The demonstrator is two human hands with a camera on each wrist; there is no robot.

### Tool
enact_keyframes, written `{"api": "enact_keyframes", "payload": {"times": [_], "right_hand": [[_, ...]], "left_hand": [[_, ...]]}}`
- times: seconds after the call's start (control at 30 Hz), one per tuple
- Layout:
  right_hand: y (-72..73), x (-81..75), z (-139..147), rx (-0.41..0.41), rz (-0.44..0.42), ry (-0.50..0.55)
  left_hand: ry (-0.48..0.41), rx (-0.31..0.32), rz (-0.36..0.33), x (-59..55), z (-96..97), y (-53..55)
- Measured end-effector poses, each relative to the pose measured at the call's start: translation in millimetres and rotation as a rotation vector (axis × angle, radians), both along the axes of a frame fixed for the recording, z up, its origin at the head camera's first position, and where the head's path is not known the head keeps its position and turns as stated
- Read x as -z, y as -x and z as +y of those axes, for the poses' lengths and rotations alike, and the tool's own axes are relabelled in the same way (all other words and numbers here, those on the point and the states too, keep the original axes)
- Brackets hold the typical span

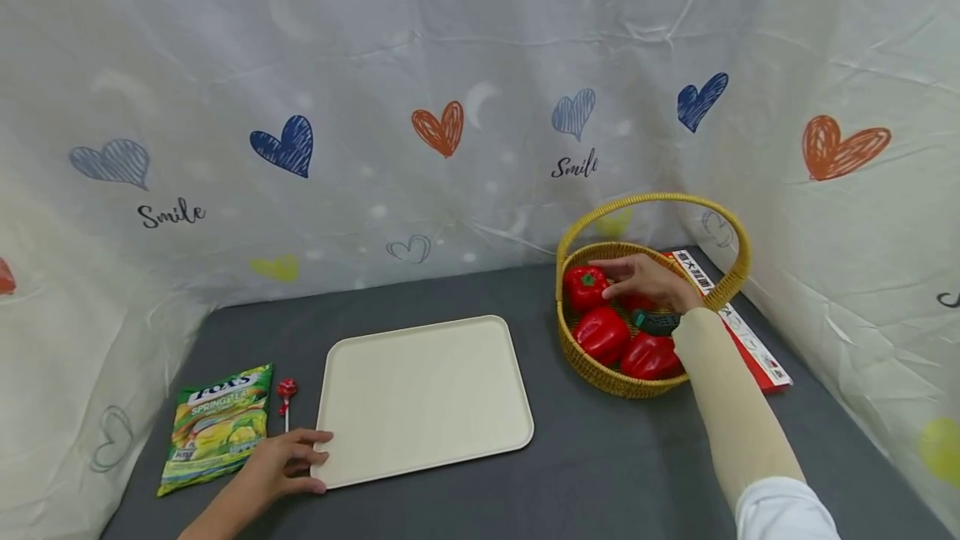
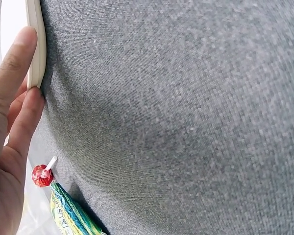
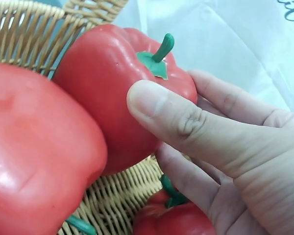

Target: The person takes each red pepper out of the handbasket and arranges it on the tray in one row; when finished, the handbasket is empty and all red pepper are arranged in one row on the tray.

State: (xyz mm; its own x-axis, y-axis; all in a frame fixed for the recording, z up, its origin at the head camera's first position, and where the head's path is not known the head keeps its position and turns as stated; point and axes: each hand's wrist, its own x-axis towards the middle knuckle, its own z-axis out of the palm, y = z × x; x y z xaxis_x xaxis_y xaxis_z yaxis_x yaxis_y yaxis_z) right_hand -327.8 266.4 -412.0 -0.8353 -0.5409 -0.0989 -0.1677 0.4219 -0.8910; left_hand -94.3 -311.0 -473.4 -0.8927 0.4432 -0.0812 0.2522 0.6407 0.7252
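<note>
In the head view my right hand [image 1: 648,280] reaches into a wicker basket [image 1: 600,369] and holds a red bell pepper [image 1: 585,286]. The right wrist view shows the thumb [image 3: 152,100] across the side of this bell pepper [image 3: 105,73], near its green stem, with fingers round the other side. More red bell peppers [image 1: 602,333] lie in the basket, beside a dark green object [image 1: 656,322] partly hidden by the wrist. My left hand [image 1: 279,467] grips the near left corner of a cream tray [image 1: 423,398], fingertips at its rim [image 2: 36,63].
Left of the tray lie a red lollipop [image 1: 287,388] and a green candy bag [image 1: 217,427]. A red and white printed box [image 1: 738,336] lies behind the basket on the right. A tall arched handle [image 1: 660,197] rises over the basket. White printed curtains [image 1: 480,215] border the grey table.
</note>
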Motion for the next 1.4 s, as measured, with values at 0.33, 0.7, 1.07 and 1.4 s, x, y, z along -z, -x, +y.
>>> {"api": "enact_keyframes", "payload": {"times": [0.33,0.7,1.07,1.4], "right_hand": [[-6.1,-10.0,7,0.103,0.038,-0.046],[-27.8,-29.0,6,0.155,0.057,-0.048],[-59.8,-60.4,2,0.184,0.027,0.054],[-98.3,-69.6,-29,0.170,-0.018,0.117]], "left_hand": [[0.028,-0.003,-0.003,-0.9,0.7,-1.3],[0.001,-0.002,0.024,0.5,0.2,-0.1],[-0.003,-0.004,0.024,0.7,1.8,-2.1],[-0.007,-0.014,0.014,-0.1,2.6,-3.4]]}}
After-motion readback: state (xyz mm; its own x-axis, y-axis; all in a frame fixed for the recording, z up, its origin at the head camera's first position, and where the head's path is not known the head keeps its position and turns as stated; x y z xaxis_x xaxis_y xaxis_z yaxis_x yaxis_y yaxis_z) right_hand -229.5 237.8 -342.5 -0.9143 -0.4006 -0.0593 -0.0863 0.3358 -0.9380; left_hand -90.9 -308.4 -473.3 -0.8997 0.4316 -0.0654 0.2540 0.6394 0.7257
